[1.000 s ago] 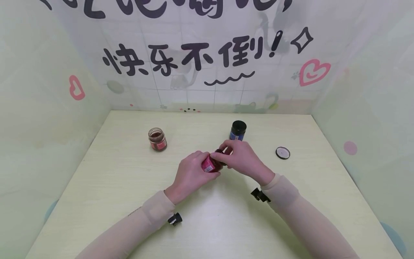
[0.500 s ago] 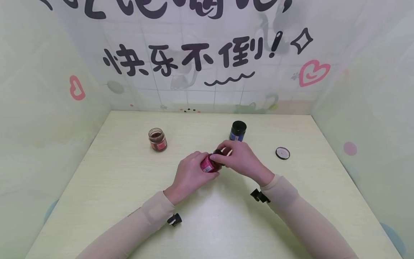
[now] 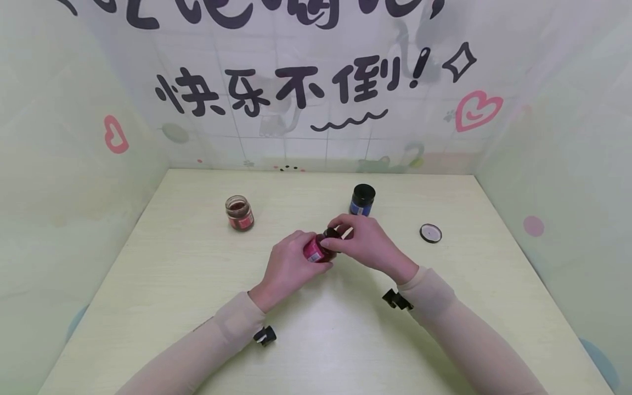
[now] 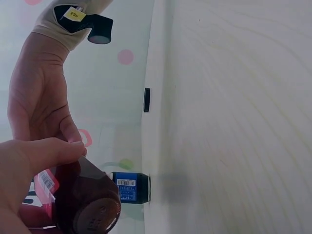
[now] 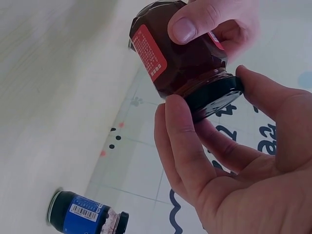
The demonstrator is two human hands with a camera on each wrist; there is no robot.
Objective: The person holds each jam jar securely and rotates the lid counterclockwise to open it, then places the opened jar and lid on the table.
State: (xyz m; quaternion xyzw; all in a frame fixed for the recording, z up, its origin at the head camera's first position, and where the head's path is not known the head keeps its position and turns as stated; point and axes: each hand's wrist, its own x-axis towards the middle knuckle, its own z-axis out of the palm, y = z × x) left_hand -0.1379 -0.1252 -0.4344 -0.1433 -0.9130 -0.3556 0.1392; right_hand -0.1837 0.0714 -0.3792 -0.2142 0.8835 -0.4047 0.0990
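A glass jar of dark red contents with a red label [image 5: 150, 53] is held tilted above the table. My left hand [image 3: 290, 264] grips it round the body, thumb on one side. Its black lid [image 5: 214, 95] sits at the mouth, with the glass neck showing just behind it. Thumb and fingertips of my right hand [image 3: 369, 242] pinch this lid by its rim. Beyond the right hand stands a blue-labelled jar [image 3: 362, 204] with a black lid. An uncovered jar with a red label [image 3: 241, 219] is upright at the back left.
A loose lid [image 3: 431, 233] lies with its pale inside up, to the right on the light wooden table [image 3: 316, 351]. Printed walls [image 3: 316, 148] close off the back and both sides. Each sleeve carries a small black wrist camera [image 3: 397, 299].
Both hands and the held jar have shifted slightly left. The fingertips on the lid have moved a little, and more of the black lid shows. The other jars and the loose lid stay put.
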